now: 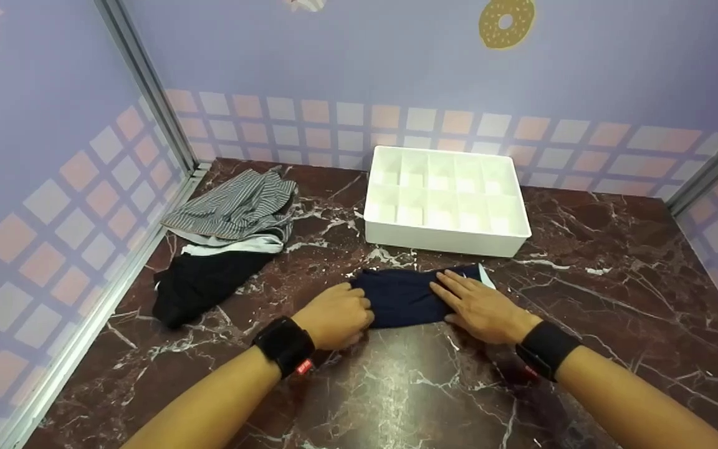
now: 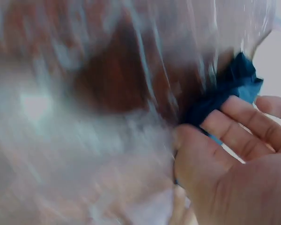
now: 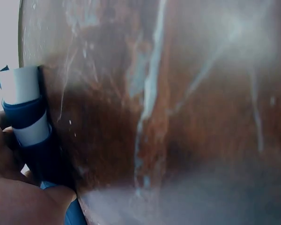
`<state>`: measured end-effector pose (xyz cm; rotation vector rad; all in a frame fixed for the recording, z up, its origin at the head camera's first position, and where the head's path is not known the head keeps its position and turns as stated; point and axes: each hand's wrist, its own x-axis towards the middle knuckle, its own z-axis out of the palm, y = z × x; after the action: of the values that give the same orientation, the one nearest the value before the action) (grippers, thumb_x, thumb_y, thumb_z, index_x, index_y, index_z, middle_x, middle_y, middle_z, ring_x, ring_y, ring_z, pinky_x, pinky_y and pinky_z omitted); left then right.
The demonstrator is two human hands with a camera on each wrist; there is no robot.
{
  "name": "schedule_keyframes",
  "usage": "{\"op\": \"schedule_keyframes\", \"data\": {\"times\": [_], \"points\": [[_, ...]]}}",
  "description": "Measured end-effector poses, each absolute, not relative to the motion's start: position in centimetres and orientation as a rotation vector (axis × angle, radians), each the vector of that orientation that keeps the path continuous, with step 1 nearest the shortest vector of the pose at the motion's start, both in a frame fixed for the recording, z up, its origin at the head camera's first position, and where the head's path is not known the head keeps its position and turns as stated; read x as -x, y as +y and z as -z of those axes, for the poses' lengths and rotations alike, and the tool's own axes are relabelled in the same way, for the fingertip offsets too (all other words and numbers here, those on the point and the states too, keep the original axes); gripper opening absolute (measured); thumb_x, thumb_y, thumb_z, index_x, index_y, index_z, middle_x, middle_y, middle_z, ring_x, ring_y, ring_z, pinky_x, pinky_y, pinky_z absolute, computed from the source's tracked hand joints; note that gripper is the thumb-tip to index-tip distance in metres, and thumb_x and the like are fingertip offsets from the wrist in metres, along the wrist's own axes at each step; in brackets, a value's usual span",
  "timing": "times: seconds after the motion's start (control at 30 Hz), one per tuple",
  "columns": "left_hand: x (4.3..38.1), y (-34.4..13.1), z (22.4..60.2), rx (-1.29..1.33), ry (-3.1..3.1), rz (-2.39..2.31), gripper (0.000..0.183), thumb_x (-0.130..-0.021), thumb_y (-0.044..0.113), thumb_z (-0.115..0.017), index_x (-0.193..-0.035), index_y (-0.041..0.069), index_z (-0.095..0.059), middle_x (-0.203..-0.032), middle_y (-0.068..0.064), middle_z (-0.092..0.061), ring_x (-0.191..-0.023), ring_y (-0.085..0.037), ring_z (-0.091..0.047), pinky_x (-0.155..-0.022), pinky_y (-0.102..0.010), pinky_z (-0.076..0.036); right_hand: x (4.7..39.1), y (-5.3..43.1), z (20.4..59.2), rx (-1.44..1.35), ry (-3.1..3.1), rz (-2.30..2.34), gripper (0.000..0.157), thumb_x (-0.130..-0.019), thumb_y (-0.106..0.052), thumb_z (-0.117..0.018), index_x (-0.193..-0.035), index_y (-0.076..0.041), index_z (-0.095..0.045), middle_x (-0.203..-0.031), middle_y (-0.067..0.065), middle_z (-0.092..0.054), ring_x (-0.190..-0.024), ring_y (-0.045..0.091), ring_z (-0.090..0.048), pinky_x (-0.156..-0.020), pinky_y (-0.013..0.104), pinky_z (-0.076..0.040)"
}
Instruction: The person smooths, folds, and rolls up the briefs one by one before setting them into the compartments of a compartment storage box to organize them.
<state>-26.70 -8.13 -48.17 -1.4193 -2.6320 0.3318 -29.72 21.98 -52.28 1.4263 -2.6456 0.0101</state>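
A folded navy blue cloth [image 1: 406, 299] lies flat on the marbled table in front of the person, its right end showing a white patch. At its left end, the left hand [image 1: 337, 317] grips the edge with curled fingers. That bunched cloth [image 2: 215, 101] shows beside the fingers in the left wrist view. The right hand [image 1: 480, 308] rests on the right part of the cloth, fingers straight and spread over it. In the right wrist view the layered navy and white end of the cloth [image 3: 25, 101] stands out past the right hand [image 3: 18, 197].
Behind the cloth stands a white box [image 1: 446, 242] divided into several compartments. A grey striped garment [image 1: 234, 206] lies crumpled at the back left, with a black garment [image 1: 209, 284] in front of it. Patterned walls [image 1: 334, 62] border the marbled table [image 1: 608, 262].
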Motion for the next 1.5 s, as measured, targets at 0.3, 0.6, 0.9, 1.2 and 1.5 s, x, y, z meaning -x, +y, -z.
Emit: {"op": "schedule_keyframes", "data": {"times": [0.3, 0.6, 0.9, 1.2, 1.5], "points": [[28.4, -6.1, 48.8, 1.294, -2.861, -0.267, 0.086, -0.078, 0.055, -0.061, -0.144, 0.009, -0.030, -0.148, -0.013, -0.028, -0.132, -0.030, -0.033, -0.104, -0.045, -0.031, 29.3, 21.7, 52.0, -1.327, -2.639, 0.000, 0.062, -0.089, -0.029, -0.059, -0.136, 0.006, -0.039, -0.141, 0.027, -0.034, -0.128, 0.042, -0.034, -0.100, 0.052, -0.033], [30.0, -7.9, 50.7, 1.279, -3.076, -0.170, 0.081, -0.087, 0.058, -0.046, -0.148, 0.014, -0.017, -0.153, -0.010, -0.017, -0.138, -0.029, -0.020, -0.107, -0.054, -0.019, 29.9, 23.3, 52.7, -1.365, -2.769, -0.182, 0.057, -0.096, -0.029, -0.047, -0.137, 0.009, -0.035, -0.143, 0.028, -0.030, -0.131, 0.044, -0.028, -0.101, 0.055, -0.029], [29.2, -9.4, 50.5, 1.228, -3.103, -0.044, 0.079, -0.087, 0.052, -0.053, -0.149, 0.017, -0.017, -0.151, -0.015, -0.019, -0.137, -0.031, -0.021, -0.107, -0.053, -0.020, 30.6, 24.4, 52.3, -1.399, -2.822, -0.376, 0.050, -0.092, -0.006, -0.047, -0.138, 0.008, -0.032, -0.145, 0.026, -0.027, -0.132, 0.043, -0.026, -0.103, 0.055, -0.027], [24.2, -8.4, 50.5, 1.228, -3.039, -0.101, 0.053, -0.087, 0.051, -0.052, -0.129, 0.020, -0.041, -0.142, -0.028, -0.030, -0.130, -0.039, -0.032, -0.104, -0.051, -0.027, 32.4, 24.0, 51.5, -1.352, -2.784, -0.105, 0.049, -0.088, -0.003, -0.050, -0.136, 0.003, -0.041, -0.145, 0.022, -0.031, -0.133, 0.040, -0.026, -0.102, 0.055, -0.028], [18.0, -4.7, 49.0, 1.237, -3.001, -0.392, 0.040, -0.093, 0.043, -0.044, -0.130, 0.028, -0.046, -0.129, -0.027, -0.048, -0.115, -0.037, -0.051, -0.095, -0.046, -0.040, 33.8, 20.9, 51.0, -1.395, -2.501, 0.083, 0.050, -0.081, -0.003, -0.042, -0.128, -0.015, -0.057, -0.118, 0.023, -0.048, -0.097, 0.038, -0.048, -0.079, 0.050, -0.045]]}}
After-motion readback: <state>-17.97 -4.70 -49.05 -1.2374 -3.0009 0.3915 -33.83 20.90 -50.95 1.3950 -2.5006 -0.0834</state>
